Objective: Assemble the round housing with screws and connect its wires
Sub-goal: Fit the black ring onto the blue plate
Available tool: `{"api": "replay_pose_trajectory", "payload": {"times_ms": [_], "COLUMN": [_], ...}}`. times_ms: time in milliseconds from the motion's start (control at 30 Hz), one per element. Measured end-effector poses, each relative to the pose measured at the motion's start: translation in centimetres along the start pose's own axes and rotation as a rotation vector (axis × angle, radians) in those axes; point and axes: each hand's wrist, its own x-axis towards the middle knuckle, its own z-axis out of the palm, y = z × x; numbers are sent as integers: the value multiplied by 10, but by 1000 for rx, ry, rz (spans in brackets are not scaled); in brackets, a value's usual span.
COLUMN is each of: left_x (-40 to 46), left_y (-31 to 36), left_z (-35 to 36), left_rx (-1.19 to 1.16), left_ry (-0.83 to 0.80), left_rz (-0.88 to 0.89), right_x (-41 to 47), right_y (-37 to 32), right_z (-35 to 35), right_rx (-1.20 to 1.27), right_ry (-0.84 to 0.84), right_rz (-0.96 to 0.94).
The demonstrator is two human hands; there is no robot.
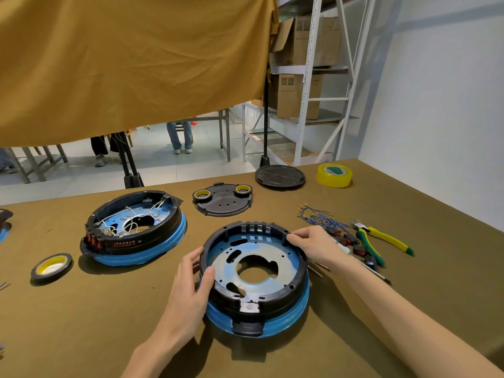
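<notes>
A round housing (pixel 255 296) with a black ring on a blue base and a metal plate inside sits on the table in front of me. My left hand (pixel 191 287) grips its left rim, thumb over the black ring. On the far right rim, my right hand (pixel 308 245) holds the ring with curled fingers. A bundle of blue wires (pixel 316 215) with metal terminals lies to the right, beside small black and red switches (pixel 351 242). A second housing (pixel 133 227), with white wires inside, stands at the left.
Yellow-green pliers (pixel 381 237) lie at the right. A black cover plate (pixel 222 200) carries two tape rolls; another black disc (pixel 279 176) and a yellow tape roll (pixel 334 175) sit behind. A black tape roll (pixel 51 266) lies at the left. A brown cloth hangs beyond the table.
</notes>
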Motion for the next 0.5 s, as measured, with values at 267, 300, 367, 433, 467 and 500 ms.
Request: {"api": "replay_pose_trajectory", "payload": {"times_ms": [267, 300, 367, 433, 467, 500], "left_x": [-6, -5, -6, -6, -5, -5], "left_y": [-5, -4, -3, -3, -3, -4], "left_z": [0, 0, 0, 0, 1, 1], "left_rx": [36, 30, 25, 15, 12, 18], "left_ry": [99, 68, -2, -39, -42, -37], "left_rz": [33, 34, 33, 25, 23, 25], "right_x": [21, 22, 21, 16, 13, 11], "right_y": [-14, -15, -13, -9, -6, -2], "right_z": [2, 2, 2, 4, 7, 10], "right_rx": [54, 25, -63, -134, -147, -150], "right_ry": [2, 3, 28, 59, 69, 73], "right_rz": [4, -1, -11, -3, -5, -17]}}
